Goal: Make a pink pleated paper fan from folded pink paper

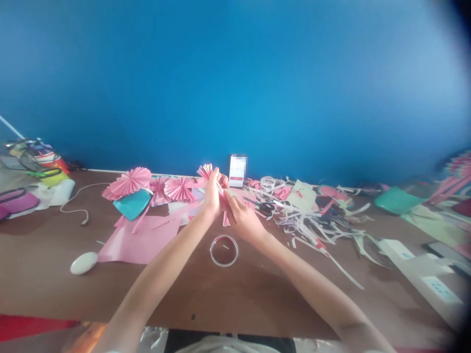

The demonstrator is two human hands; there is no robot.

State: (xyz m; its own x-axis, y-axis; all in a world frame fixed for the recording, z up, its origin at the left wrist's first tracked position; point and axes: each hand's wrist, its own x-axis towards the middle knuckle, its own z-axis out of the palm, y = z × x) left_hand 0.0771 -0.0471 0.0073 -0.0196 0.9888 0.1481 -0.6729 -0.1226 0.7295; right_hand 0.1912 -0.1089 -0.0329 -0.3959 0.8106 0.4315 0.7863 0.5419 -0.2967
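Observation:
Both of my hands meet over the middle of the table around a pleated pink paper fan [205, 170]. Its folded end sticks out above my left hand [214, 191], whose fingers are closed on it. My right hand [239, 211] presses its fingers on the same paper from the right. Part of the fan is hidden between the hands, and a small pink end hangs below them. Just under the hands, a roll of clear tape [211, 251] lies flat. Several finished-looking pink rosettes [180, 188] rest to the left.
A pink sheet [143, 242], a teal paper piece [132, 205] and a white computer mouse [84, 263] lie left. A phone [237, 171] leans on the blue wall. Paper strips [312, 230] are heaped right, near a power strip [419, 267].

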